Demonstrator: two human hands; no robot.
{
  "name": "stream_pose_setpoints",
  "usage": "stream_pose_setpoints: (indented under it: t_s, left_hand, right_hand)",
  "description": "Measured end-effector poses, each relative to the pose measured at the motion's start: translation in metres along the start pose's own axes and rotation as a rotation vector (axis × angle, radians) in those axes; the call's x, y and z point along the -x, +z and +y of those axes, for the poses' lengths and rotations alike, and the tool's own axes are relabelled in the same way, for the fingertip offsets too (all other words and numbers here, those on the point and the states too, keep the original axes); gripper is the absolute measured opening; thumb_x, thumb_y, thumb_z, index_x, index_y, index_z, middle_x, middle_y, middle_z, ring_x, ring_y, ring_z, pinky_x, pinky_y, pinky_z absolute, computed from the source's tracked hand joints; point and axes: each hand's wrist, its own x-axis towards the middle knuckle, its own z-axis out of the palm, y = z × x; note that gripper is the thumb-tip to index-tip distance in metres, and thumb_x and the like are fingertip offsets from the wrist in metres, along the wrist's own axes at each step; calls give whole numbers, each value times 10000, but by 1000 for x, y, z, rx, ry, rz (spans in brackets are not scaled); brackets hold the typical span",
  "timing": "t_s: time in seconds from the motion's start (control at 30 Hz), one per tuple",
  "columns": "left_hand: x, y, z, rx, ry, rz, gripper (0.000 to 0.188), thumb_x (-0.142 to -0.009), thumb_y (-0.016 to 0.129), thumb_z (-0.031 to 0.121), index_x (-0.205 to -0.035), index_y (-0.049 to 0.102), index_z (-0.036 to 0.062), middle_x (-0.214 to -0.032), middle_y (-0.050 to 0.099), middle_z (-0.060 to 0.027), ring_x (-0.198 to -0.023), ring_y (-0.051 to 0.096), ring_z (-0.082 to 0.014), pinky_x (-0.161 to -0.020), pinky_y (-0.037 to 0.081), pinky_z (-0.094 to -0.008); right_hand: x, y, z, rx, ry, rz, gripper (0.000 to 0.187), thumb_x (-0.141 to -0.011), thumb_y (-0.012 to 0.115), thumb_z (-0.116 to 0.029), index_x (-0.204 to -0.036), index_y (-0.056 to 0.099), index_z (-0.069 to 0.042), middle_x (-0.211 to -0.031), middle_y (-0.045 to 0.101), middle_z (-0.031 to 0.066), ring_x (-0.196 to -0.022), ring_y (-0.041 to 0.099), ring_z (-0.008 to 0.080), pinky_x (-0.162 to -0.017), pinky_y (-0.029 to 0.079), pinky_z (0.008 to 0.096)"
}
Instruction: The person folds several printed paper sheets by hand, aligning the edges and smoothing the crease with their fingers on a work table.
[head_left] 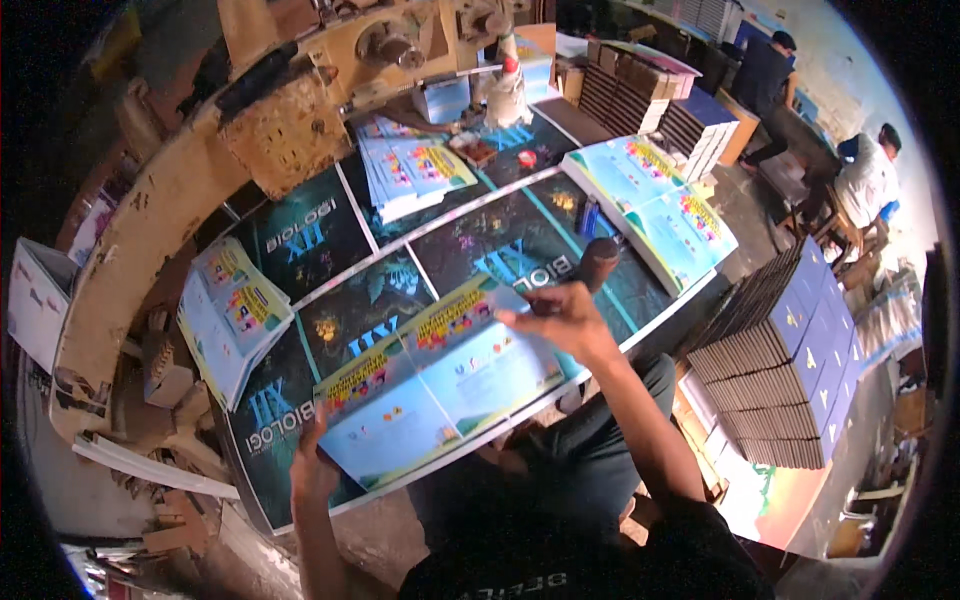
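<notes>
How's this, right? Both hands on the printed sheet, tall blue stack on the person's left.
Wrong side: head view shows the tall blue stack on the person's right. Left hand and right hand are indeed on the printed sheet.

Underside of sheet (437, 382) hidden, shirt (610, 562) cut off

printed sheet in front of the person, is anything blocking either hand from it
Nothing visible: the left hand is at the left edge of the printed sheet, the right hand at its upper right corner.
</notes>
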Motion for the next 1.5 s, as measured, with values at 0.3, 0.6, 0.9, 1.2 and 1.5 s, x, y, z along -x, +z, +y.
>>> stream_pose_setpoints:
  t_s: [0.3, 0.6, 0.9, 1.2, 1.5]
  left_hand:
    - [3, -2, -12, 64, -16, 4, 562, -942, 638, 298, -1403, 439, 45, -1331, 555, -114, -1190, 567, -285, -1003, 471, -446]
    - [5, -1, -14, -166, 15, 78, 571, -898, 664, 196, -1409, 451, 52, -1297, 581, -108, -1192, 572, -273, -979, 487, -421]
    - [0, 31, -6, -131, -11, 190, 566, -873, 688, 149, -1386, 480, 30, -1267, 592, -123, -1174, 583, -260, -967, 495, -397]
    - [-3, -9, -2, -254, 6, 127, 506, -857, 710, 120, -1318, 530, 16, -1212, 605, -118, -1089, 609, -262, -957, 509, -404]
    - [-8, 42, 30, -495, 137, -73, 594, -713, 838, 139, -1230, 578, 8, -1063, 660, -76, -997, 618, -216, -868, 498, -370]
  right_hand:
    - [28, -12, -31, 395, -415, 353, 416, -826, 807, -375, -886, 743, 32, -712, 705, 33, -624, 623, 110, -579, 506, 292]
    - [41, -155, -61, -561, -653, 890, 201, -877, 748, -122, -1034, 702, -4, -855, 707, 33, -628, 579, 63, -555, 458, 234]
    - [14, -274, 132, 22, -141, 1218, 490, -744, 885, -282, -1015, 681, 71, -837, 696, 107, -698, 612, 162, -652, 484, 280]
    - [49, -44, -40, 246, -588, 418, 282, -850, 713, -55, -1092, 629, 62, -1055, 702, 181, -1021, 670, 260, -885, 524, 395]
    - [-28, -33, -9, -361, 11, -699, 594, -740, 882, -244, -1221, 648, 15, -1083, 699, 53, -927, 655, 137, -773, 520, 260]
